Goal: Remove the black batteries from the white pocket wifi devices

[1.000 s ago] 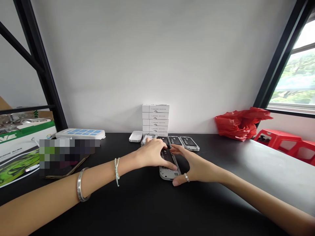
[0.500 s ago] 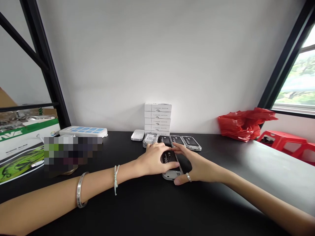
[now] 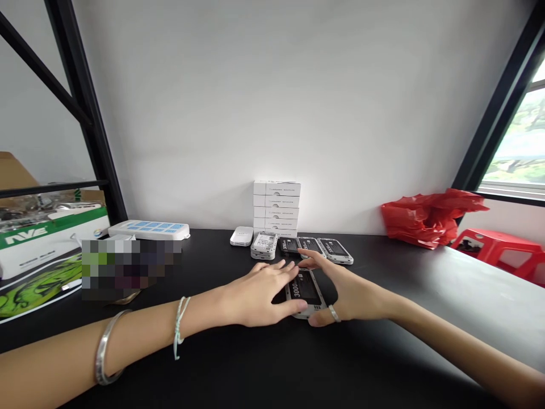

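The device with the black battery (image 3: pixel 309 292) lay flat on the black worktop (image 3: pixel 272 369), between the two hands, its far end partly covered by fingers. The left hand (image 3: pixel 259 292) reached over its left edge with thumb and fingers spread apart, the thumb tip above the near left part of the case; contact could not be made out. The right hand (image 3: pixel 357 289) arched along the right edge, thumb at the near right corner and fingertips by the far end, set well apart; whether they pressed on the case could not be told.

Beyond the far end, a short strip of worktop separated the fingers of the left hand from a white stack of devices (image 3: pixel 264 245); the right fingertips reached close to the row's battery-fitted devices (image 3: pixel 335 251). White boxes (image 3: pixel 276 207) stood piled behind, near the wall (image 3: pixel 272 91), which bounded the reach forward. On the near side, dark surface ran from the device toward the person. Room also opened rightward, toward the red bag (image 3: pixel 432 221) near the worktop's far right.
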### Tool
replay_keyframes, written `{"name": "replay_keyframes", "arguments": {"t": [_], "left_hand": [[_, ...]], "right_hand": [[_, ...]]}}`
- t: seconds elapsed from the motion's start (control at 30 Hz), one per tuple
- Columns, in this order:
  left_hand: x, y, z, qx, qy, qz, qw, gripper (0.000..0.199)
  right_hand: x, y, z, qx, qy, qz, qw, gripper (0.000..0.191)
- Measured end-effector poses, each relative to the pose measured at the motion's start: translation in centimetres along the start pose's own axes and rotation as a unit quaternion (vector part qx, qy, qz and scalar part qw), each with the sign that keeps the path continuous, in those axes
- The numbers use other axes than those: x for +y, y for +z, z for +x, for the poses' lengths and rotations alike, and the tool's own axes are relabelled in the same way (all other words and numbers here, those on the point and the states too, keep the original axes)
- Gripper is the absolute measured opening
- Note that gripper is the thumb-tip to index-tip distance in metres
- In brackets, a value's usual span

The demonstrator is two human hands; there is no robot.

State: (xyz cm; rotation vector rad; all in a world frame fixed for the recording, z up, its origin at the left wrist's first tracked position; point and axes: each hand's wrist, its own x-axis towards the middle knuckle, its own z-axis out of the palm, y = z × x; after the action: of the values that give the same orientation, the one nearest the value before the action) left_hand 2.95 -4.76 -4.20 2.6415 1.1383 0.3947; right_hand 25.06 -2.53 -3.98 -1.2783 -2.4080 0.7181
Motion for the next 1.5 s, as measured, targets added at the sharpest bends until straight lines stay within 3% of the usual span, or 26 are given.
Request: {"name": "replay_keyframes", "arguments": {"t": [0.13,0.23,0.37,0.5,0.6,0.73,0.87,1.03,1.2,1.37,1.5], "left_hand": [[-1.5,-0.4,-0.1,0.116,0.0,-0.018,0.993,0.041],[-2.6,-0.6,0.2,0.159,-0.016,-0.03,0.987,0.021],[-3.3,-0.4,0.4,0.141,-0.029,-0.042,0.989,0.01],[-3.3,0.1,0.2,0.106,-0.015,-0.023,0.994,0.006],[-3.2,0.3,0.2,0.097,-0.028,-0.003,0.995,0.015],[-3.1,0.3,0.3,0.087,-0.034,0.033,0.995,0.03],[-3.0,0.2,0.2,0.081,-0.022,0.054,0.995,0.035],[-3.2,0.3,0.3,0.08,-0.008,0.061,0.995,0.036],[-3.3,0.3,0.2,0.081,0.003,0.065,0.995,0.034],[-3.3,0.5,0.0,0.089,0.004,0.037,0.995,0.032],[-4.3,0.7,0.5,0.138,-0.052,-0.093,0.985,0.031]], "right_hand": [[1.5,-1.9,-0.5,-0.004,0.031,-0.024,0.999,0.109],[2.4,-2.9,-0.8,-0.006,0.086,-0.051,0.995,0.097],[2.7,-3.0,-0.7,-0.007,0.105,-0.081,0.991,0.087],[2.7,-2.8,-0.7,-0.004,0.082,-0.113,0.99,0.078],[2.8,-3.1,-0.8,0.002,0.075,-0.12,0.99,0.072],[2.2,-3.8,0.0,0.025,0.033,-0.111,0.993,0.078],[0.1,-3.8,3.5,0.066,-0.016,-0.125,0.99,0.073],[-1.6,-2.8,9.6,-0.019,-0.062,-0.099,0.993,0.088],[-1.5,-1.5,13.0,-0.018,-0.048,-0.105,0.993,0.099],[-1.9,-0.9,13.1,-0.007,-0.056,-0.124,0.991,0.098],[-1.5,-1.7,11.4,0.029,-0.086,-0.135,0.987,0.08]]}}
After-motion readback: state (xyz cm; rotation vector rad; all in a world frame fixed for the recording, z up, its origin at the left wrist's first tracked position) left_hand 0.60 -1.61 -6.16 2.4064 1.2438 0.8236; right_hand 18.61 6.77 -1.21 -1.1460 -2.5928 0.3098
